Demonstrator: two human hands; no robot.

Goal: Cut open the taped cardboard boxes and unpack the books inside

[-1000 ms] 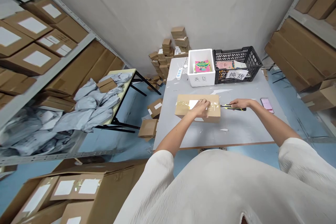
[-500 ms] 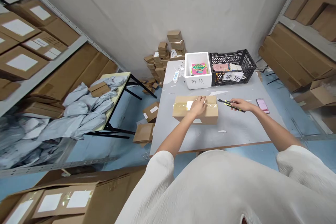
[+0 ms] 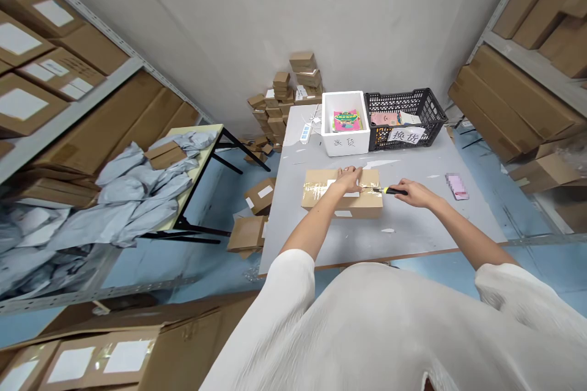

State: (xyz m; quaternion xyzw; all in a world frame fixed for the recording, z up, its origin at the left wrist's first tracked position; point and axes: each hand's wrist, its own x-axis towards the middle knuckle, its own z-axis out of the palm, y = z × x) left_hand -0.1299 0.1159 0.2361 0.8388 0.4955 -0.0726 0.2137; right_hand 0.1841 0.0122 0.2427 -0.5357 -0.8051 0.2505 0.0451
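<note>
A taped cardboard box (image 3: pixel 316 195) lies on the grey table (image 3: pixel 413 229) in front of my body. My left hand (image 3: pixel 349 179) rests on its top, fingers apart, partly over a white label. Wrapped round the black and yellow utility knife (image 3: pixel 395 191), my right hand (image 3: pixel 413 193) is just right of the box. The knife points left and its tip is over the taped seam at the box's right end. Whether the blade is in the tape is too small to tell.
Behind the box stand a white foam box (image 3: pixel 345 145) and a black crate (image 3: pixel 398 98). A phone (image 3: pixel 457 186) lies at the right, a power strip (image 3: pixel 305 133) at the back left. Left is a side table (image 3: pixel 183 198) with grey parcels (image 3: pixel 137 186).
My right hand has moved left with the knife, whose tip is now over the box's right end instead of beside it. My left hand stays on the box.
</note>
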